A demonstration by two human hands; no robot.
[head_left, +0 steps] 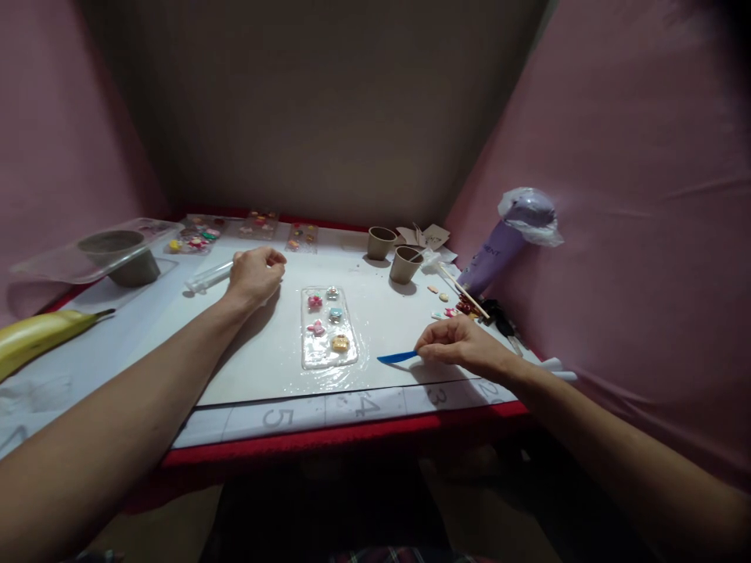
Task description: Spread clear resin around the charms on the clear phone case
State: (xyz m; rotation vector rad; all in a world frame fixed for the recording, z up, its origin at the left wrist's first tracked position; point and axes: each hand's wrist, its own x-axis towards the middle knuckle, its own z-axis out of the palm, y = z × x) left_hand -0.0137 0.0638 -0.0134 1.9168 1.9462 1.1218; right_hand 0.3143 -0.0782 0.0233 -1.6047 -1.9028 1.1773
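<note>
A clear phone case [323, 317] with several small charms lies on the white board, glossy clear stuff around its edges. My right hand [449, 346] pinches a blue plastic knife [397, 357], whose blade points left, just right of the case. Up and to the left of the case, my left hand [256, 275] rests on the board with its fingers curled together; whatever they hold, if anything, is hidden. A clear syringe-like tube [208, 278] lies just left of that hand.
Two small brown cups [404, 266] stand behind the case. At the right are a purple bottle [496, 252], a wooden stick [466, 293] and loose charms. A banana [44, 336], a clear lid [99, 254] and a larger pot [134, 270] are left. Decorated cases [302, 238] lie behind.
</note>
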